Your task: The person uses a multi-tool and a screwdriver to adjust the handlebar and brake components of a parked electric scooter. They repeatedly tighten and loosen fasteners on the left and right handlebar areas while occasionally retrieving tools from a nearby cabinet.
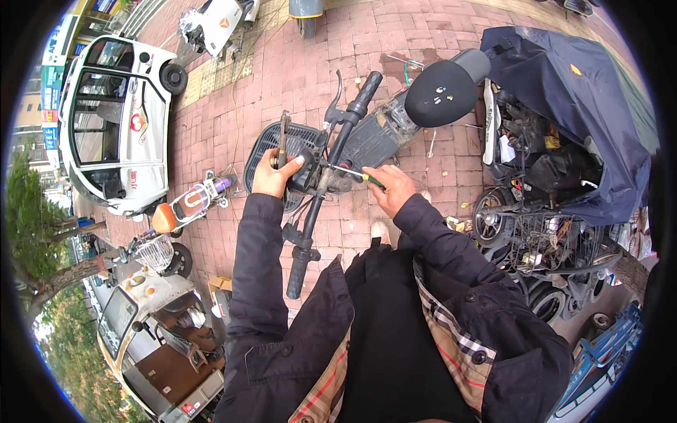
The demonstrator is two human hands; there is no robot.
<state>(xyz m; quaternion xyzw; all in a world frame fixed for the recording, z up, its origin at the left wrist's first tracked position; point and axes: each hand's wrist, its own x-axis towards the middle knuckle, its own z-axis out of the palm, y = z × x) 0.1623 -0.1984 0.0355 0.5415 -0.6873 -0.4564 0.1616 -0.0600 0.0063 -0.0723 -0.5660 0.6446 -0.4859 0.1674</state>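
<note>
An electric bike stands in front of me, its black handlebar [341, 143] running from lower left to upper right. My right hand [395, 189] is closed round a screwdriver [374, 181] with a green and yellow handle. The screwdriver's shaft reaches left to the middle of the handlebar, where its tip is hard to make out. My left hand [273, 175] is closed on what look like pliers [283, 138], jaws upward. Its thumb rests against the black housing [305, 169] at the front of the bike. Behind the tool sits a dark front basket [262, 149].
The bike's black seat [441, 94] is at the upper right. A dark cover [564, 106] lies over a three-wheeler, with tyres [549, 304] and a wire basket below. To the left stand a white minicar [116, 127], a child's bike [190, 202] and an open cart [159, 338]. Brick paving [211, 141] surrounds the bike.
</note>
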